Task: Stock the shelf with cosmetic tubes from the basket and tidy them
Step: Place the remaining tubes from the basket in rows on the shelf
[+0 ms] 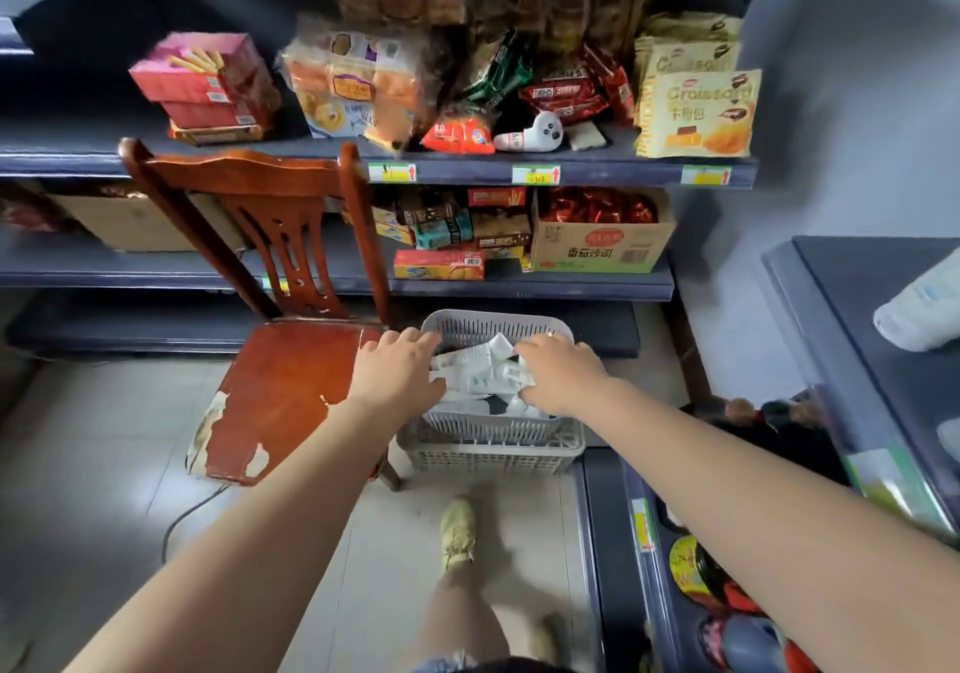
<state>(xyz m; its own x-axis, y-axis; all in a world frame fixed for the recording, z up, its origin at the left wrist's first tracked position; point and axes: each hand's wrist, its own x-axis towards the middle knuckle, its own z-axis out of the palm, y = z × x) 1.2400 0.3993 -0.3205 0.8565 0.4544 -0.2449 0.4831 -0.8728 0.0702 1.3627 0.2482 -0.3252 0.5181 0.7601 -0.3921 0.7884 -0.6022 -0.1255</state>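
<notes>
Down at the centre of the frame, both hands are reaching into the grey basket (488,438). The left hand (400,371) is lying on the left side of the heap of white cosmetic tubes (480,371), its fingers curling over them. The right hand (558,371) is resting on the right side of the heap with fingers bent down among the tubes; whether either hand is actually pinching a tube I cannot tell. The basket is sitting on the floor, just beside the worn red seat of a wooden chair (280,392) at centre left. Behind them, dark blue shelves (597,173) are filling the upper half of the frame, carrying snack boxes and packets, with a cardboard box (602,241) at centre right. A yellow shoe (457,532) is showing on the tiled floor at lower centre.
</notes>
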